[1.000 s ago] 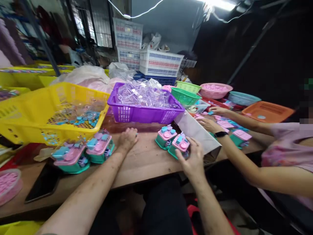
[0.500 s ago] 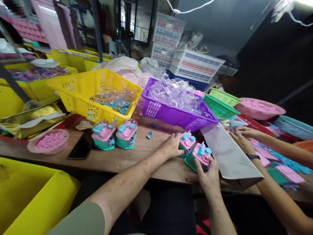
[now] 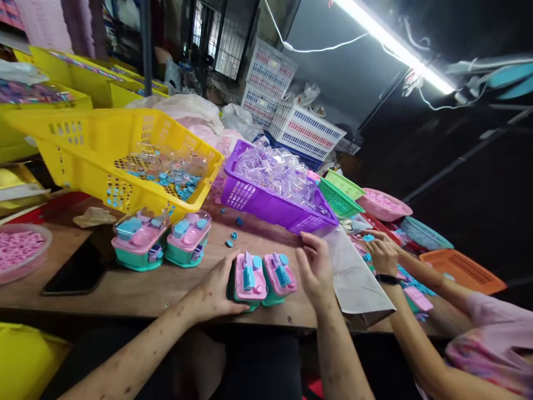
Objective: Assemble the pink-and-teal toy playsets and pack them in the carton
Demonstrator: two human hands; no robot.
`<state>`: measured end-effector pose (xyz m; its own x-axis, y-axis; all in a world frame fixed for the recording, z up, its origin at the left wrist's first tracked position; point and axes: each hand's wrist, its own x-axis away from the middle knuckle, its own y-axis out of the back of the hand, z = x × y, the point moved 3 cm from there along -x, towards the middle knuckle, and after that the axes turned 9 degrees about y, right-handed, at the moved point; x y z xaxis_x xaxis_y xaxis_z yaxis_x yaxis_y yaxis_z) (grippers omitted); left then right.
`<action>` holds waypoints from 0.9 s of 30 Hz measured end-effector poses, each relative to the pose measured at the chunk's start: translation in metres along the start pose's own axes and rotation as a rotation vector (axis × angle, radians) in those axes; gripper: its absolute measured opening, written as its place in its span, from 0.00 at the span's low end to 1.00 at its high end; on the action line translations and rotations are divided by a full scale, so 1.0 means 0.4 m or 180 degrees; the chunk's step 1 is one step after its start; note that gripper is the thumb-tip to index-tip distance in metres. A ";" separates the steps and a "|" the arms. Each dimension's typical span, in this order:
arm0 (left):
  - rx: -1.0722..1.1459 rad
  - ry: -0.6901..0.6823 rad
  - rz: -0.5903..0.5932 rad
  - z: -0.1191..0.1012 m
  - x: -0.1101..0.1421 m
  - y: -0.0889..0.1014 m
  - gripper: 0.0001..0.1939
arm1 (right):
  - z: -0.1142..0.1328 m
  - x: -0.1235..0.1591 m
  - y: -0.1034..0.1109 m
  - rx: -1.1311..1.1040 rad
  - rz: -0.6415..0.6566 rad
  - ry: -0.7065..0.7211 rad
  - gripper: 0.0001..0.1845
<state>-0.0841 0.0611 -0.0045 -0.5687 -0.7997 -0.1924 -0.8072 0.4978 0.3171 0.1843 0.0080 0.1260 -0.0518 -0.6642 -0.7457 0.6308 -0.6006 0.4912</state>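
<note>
Two small toy sets with pink tops, blue parts and green bases stand side by side on the wooden table. My left hand (image 3: 217, 289) is wrapped round the left toy set (image 3: 250, 278), its thumb along the front. Just right of the other toy set (image 3: 280, 276), my right hand (image 3: 317, 266) is raised with fingers apart, holding nothing. Further left stand two similar sets under clear covers, a left covered set (image 3: 139, 239) and a right covered set (image 3: 189, 238). Several small blue pieces (image 3: 234, 236) lie behind my left hand.
Behind are a yellow basket (image 3: 91, 172) and a purple basket (image 3: 266, 205) of clear plastic covers. At left lie a phone (image 3: 77, 265) and a bowl of pink pieces (image 3: 20, 247). A cardboard flap (image 3: 358, 272) separates me from a co-worker's hands (image 3: 383, 255) at right.
Both uncovered toy sets now stand together nearer the table's middle. My right hand has let go of one and lifted; my left hand holds the left one. The view has shifted.
</note>
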 end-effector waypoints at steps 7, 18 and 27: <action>-0.0081 -0.0138 -0.0082 0.010 0.003 -0.016 0.70 | -0.026 -0.397 -0.100 0.0465 0.0875 0.0332 0.20; 0.0018 -0.0251 -0.0071 0.002 -0.002 -0.009 0.70 | -0.071 -0.485 -0.100 0.0628 0.0747 0.0145 0.16; 0.0095 -0.0405 -0.0117 -0.003 -0.005 -0.008 0.69 | 0.091 -0.338 -0.008 0.0395 -0.0155 0.0796 0.22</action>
<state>-0.0801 0.0606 -0.0043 -0.5525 -0.7695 -0.3203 -0.8312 0.4801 0.2803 0.1611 0.0836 0.2416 0.1226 -0.5122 -0.8501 0.5320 -0.6892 0.4920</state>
